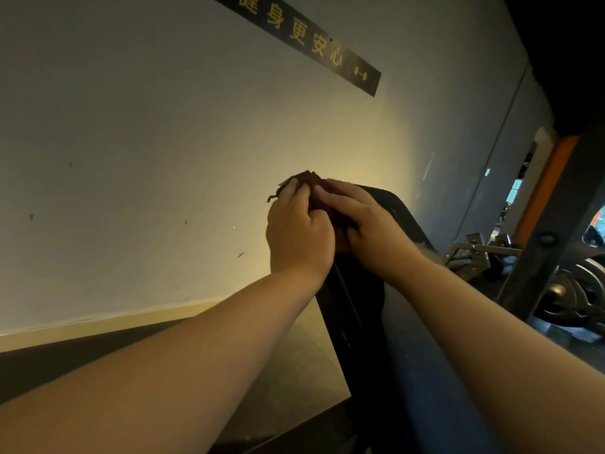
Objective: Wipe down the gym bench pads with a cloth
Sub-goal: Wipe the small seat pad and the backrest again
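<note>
Since both hands are bunched up at the top end of the pad in the head view, I'd say the step here is doing that upper edge, and the trick is to spread the cloth (309, 181) out rather than leave it wadded. Left hand (299, 231), centre of the frame, has its fingers curled round the dark brown cloth, gripping it. Right hand (370, 224) sits just beside it, touching, with its fingers laid mostly flat over the cloth, pressing it down on the rounded top corner and gripping nothing itself as far as I can tell. My guess is long strokes down from here beat scrubbing in one spot, and watch the frayed thread hanging off the cloth's left side. The black padded surface (425, 371) runs from the hands down to the lower right of the frame, tilted. Behind it is a plain wall (147, 142) with a dark sign strip (311, 44) in yellow characters at the top, a pale skirting board (98, 322) lower left, dim floor (288, 371), and weight plates (573, 296) plus a dark rack post (550, 250) at the right edge.
</note>
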`<act>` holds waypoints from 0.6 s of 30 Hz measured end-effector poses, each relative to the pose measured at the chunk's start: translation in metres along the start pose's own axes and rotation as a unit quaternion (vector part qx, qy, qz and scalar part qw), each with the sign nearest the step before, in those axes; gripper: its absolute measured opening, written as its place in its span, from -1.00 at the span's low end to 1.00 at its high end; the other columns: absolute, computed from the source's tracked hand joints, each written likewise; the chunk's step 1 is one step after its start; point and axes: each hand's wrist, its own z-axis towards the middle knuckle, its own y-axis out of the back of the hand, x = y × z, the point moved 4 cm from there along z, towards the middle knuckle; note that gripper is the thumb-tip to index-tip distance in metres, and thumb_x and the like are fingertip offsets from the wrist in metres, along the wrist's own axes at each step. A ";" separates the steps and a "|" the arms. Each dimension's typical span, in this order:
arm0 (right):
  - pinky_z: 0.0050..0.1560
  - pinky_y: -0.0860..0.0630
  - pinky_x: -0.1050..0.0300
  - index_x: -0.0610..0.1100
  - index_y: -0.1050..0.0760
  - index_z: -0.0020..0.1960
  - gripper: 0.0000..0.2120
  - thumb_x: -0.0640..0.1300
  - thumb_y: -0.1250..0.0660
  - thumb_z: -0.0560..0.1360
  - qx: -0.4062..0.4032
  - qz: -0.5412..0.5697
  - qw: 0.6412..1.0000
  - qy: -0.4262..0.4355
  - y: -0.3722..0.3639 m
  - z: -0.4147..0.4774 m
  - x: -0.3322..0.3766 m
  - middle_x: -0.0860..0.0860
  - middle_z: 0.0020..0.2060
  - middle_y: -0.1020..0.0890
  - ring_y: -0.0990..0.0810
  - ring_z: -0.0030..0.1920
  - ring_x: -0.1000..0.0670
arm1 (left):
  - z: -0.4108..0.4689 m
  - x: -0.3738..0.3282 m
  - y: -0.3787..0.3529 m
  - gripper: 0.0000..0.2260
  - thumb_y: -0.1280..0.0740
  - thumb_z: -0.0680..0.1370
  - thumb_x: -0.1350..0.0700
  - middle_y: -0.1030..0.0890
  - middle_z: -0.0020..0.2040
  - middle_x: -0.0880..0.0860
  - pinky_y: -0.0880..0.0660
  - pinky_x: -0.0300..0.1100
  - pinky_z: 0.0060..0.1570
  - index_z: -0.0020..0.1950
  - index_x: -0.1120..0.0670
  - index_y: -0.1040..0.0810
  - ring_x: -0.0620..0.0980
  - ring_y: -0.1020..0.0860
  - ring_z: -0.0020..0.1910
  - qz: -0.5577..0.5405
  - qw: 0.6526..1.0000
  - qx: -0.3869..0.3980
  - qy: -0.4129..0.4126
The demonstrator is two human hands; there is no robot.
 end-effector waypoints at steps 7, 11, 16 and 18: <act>0.54 -0.18 -0.01 -0.01 -0.16 0.61 -0.44 -0.18 -0.22 0.65 0.029 -0.075 0.975 -0.205 0.019 -0.012 -0.055 -0.05 0.57 -0.20 -0.26 0.52 -0.12 | -0.004 -0.015 -0.011 -0.58 -0.14 0.65 0.20 -0.27 0.54 0.02 -0.09 -0.11 0.54 0.52 0.14 -0.34 -0.02 -0.13 0.55 0.138 0.989 0.047 -0.015; 0.39 -0.20 0.40 0.07 -0.25 0.57 -0.50 -0.20 -0.17 0.67 0.021 0.020 0.996 -0.086 0.001 0.003 -0.004 0.05 0.53 -0.27 -0.28 0.47 0.05 | 0.014 -0.011 -0.016 -0.62 -0.08 0.67 0.10 -0.29 0.55 0.00 -0.09 -0.16 0.53 0.47 0.03 -0.41 -0.03 -0.17 0.55 0.111 0.993 0.036 0.012; 0.50 -0.11 0.13 -0.03 -0.24 0.58 -0.50 -0.26 -0.14 0.66 0.007 -0.013 0.984 -0.176 0.007 0.019 -0.043 -0.02 0.57 -0.20 -0.22 0.53 -0.08 | 0.026 -0.011 -0.018 -0.61 -0.10 0.64 0.15 -0.40 0.45 0.08 -0.26 0.03 0.49 0.46 0.13 -0.41 0.08 -0.29 0.48 0.187 0.979 0.066 -0.039; 0.56 -0.13 -0.04 -0.10 -0.25 0.57 -0.50 -0.25 -0.15 0.64 -0.002 -0.027 0.968 -0.250 0.014 0.023 -0.062 -0.06 0.57 -0.20 -0.25 0.52 -0.15 | 0.026 -0.015 -0.018 -0.59 -0.13 0.66 0.16 -0.35 0.49 0.09 -0.19 -0.05 0.52 0.51 0.18 -0.34 0.07 -0.25 0.50 0.239 0.966 0.082 -0.059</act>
